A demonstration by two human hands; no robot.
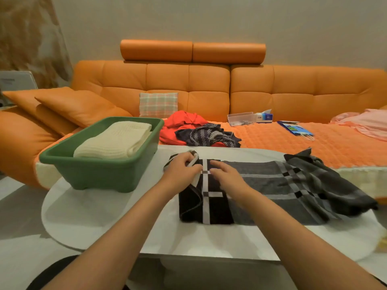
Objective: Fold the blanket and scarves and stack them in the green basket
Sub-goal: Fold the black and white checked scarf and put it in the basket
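Observation:
A dark grey and black checked scarf [278,185] lies stretched across the white table [104,216], its right end bunched up. My left hand [181,171] grips the scarf's left edge, fingers curled around the fabric. My right hand [227,177] rests flat on the scarf just to the right of it, fingers spread. The green basket [100,174] stands at the table's left with a folded cream blanket [117,141] inside. Behind the table, on the sofa, lie a red cloth [182,124] and a dark striped scarf [207,137], both crumpled.
The orange sofa [209,84] runs along the wall with cushions at the left, a checked pillow [158,105], a clear box [240,118], a tissue box [265,116], a blue bag [295,128] and pink fabric [364,124] at the right.

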